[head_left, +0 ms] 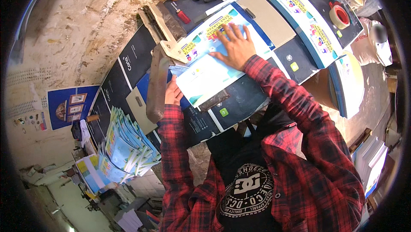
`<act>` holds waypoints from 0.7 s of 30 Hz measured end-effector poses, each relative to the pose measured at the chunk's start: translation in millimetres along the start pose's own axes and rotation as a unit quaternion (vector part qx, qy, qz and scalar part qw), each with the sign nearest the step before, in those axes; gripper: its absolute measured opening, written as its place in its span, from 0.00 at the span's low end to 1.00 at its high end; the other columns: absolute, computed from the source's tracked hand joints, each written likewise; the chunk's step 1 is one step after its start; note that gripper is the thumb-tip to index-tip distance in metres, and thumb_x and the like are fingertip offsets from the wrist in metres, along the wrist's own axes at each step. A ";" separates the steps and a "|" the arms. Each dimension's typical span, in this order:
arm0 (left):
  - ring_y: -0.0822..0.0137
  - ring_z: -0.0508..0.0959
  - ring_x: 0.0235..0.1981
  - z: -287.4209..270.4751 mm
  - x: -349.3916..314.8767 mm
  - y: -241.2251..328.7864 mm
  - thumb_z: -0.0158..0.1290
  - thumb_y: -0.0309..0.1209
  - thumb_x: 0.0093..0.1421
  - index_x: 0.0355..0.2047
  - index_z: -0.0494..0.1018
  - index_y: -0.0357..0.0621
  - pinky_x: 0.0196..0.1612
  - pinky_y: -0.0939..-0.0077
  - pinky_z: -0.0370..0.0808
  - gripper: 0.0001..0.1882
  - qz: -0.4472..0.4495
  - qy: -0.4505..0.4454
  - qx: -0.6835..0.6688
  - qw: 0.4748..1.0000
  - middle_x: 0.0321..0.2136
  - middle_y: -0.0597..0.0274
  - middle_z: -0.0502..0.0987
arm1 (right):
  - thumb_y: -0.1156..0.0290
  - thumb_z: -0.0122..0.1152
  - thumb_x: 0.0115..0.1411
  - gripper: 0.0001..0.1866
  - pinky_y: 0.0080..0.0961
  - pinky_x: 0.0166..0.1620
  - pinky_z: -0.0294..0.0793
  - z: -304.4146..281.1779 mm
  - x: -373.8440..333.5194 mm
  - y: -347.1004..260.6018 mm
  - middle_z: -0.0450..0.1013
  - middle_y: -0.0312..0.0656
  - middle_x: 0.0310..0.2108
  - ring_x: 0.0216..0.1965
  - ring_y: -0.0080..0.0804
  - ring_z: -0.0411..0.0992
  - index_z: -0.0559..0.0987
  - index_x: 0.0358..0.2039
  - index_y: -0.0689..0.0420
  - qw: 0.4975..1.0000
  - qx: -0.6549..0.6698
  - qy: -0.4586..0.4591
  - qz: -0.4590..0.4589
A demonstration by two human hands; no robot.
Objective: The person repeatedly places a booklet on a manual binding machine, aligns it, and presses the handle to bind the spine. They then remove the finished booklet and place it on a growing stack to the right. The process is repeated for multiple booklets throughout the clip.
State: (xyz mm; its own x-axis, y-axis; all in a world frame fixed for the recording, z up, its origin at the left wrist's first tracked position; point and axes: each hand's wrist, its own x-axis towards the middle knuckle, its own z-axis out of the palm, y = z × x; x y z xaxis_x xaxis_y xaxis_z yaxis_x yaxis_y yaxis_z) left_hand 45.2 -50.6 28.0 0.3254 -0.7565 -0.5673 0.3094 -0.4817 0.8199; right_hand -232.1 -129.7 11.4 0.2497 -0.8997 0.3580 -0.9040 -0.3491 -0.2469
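The right hand (pixel 234 45) is pressing flat, fingers spread, on the sheet (pixel 209 75) beside the cutter (pixel 157 82). The left hand (pixel 173 94) is curling around the sheet's near edge. The sheet looks thin, floppy and slick, best steadied at the edges.

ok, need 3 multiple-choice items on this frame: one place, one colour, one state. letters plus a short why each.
1. Where does the stack of printed covers lie?
A. to the person's left, off the table edge
B. under the tape roll
C. on the person's lap

2. What colour is the core of the tape roll?
A. green
B. red
C. black

3. How is the right hand?
A. closed in a fist
B. gripping the tape roll
C. flat, fingers spread, on the printed sheet

Key: 1 A, the fanned stack sits at lower left of the dark table. 2 B, the inner ring shows red. 3 C, the palm presses the sheet.
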 end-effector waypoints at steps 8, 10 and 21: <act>0.60 0.80 0.45 -0.8 -1.7 1.1 0.60 0.37 0.61 0.51 0.72 0.34 0.47 0.64 0.79 0.23 -0.004 0.011 0.002 1.000 0.45 0.52 0.79 | 0.32 0.47 0.58 0.41 0.57 0.68 0.41 5.5 1.0 -11.0 0.61 0.49 0.65 0.68 0.48 0.55 0.71 0.60 0.52 0.999 0.031 -0.017 0.002; 0.60 0.80 0.45 9.8 2.0 -3.2 0.60 0.37 0.61 0.50 0.72 0.34 0.47 0.64 0.78 0.22 -0.002 -0.006 -0.004 1.000 0.45 0.53 0.79 | 0.32 0.48 0.58 0.41 0.55 0.69 0.43 -2.1 1.1 4.8 0.61 0.47 0.65 0.68 0.45 0.55 0.70 0.61 0.51 1.000 0.012 -0.025 0.004; 0.58 0.79 0.49 0.0 3.9 0.0 0.57 0.36 0.64 0.55 0.69 0.33 0.52 0.62 0.76 0.24 -0.013 -0.005 0.002 1.000 0.48 0.50 0.77 | 0.36 0.45 0.62 0.44 0.46 0.70 0.45 -12.1 4.6 6.5 0.53 0.52 0.68 0.70 0.47 0.49 0.60 0.66 0.59 0.992 -0.022 -0.124 0.003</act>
State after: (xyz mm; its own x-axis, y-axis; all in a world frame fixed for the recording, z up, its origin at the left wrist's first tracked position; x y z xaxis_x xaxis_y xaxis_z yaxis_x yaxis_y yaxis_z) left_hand 46.5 -53.5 25.8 0.3076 -0.7484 -0.5876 0.3148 -0.5027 0.8051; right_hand -241.1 -133.0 22.4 0.3165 -0.9407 0.1222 -0.9190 -0.3360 -0.2063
